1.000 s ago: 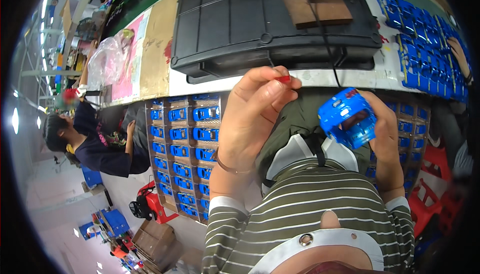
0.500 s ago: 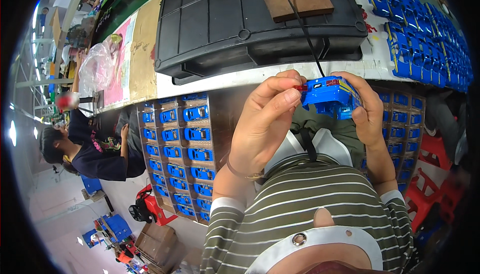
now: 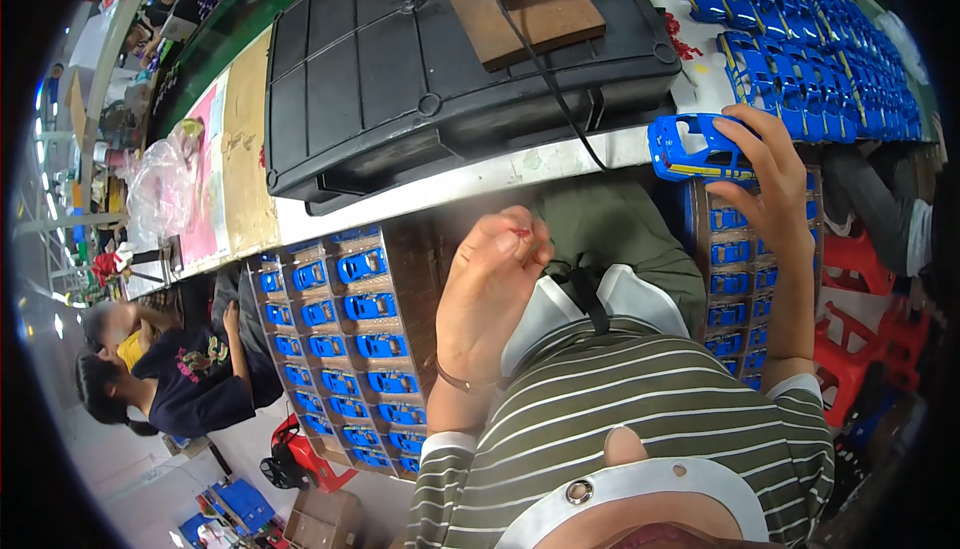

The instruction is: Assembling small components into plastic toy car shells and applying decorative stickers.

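Note:
My right hand grips a blue toy car body with yellow stripes along its side. Thumb and fingers clasp one end of the shell, over the table's front edge. Window openings show in its top. Apart from it, over my lap, my left hand is closed in a pinch. Between its fingertips shows a small red plastic piece, too little of it visible to tell its exact kind. Rows of similar blue car bodies stand on the table at the far right, beyond my right hand.
A black plastic crate fills the table ahead, with a brown board and cable on top. Small red pieces lie beside it. Divided trays of blue cars flank my lap. At left sits another person; red stools stand right.
My hands have come apart. The right one carried the car body toward the rows at the right; the left one drew back over my lap with the red piece. The view has shifted too.

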Available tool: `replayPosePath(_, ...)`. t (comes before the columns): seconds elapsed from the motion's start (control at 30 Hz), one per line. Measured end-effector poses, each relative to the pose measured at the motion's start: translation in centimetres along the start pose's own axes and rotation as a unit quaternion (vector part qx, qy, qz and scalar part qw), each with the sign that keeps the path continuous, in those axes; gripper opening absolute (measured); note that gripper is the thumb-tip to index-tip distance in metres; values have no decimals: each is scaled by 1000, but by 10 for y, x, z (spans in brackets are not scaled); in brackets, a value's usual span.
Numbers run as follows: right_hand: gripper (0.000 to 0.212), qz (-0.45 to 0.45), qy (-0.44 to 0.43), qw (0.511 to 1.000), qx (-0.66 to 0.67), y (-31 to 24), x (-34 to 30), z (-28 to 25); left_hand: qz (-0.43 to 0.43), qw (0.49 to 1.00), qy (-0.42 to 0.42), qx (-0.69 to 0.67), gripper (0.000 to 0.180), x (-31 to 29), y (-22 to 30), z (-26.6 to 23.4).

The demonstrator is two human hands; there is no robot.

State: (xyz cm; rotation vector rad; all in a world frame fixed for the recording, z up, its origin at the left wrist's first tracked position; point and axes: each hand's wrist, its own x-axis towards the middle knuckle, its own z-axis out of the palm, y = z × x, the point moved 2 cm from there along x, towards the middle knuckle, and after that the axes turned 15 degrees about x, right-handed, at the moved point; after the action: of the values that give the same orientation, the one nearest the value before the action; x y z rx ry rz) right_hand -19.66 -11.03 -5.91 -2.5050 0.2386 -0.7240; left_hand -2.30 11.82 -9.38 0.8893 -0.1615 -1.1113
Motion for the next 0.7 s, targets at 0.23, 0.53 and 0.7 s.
replayPosePath(0.23,44,57,230,961,-139,34,19,-39,-10,1000,-18,-3,7,-1,-6,6)
replayPosePath(0.53,45,83,132,950,-271,76,54,-3,-48,998,-27,14,9,6,-12,19)
replayPosePath(0.7,49,114,78,956,-260,88,59,1,-49,998,-24,13,8,7,-12,20)
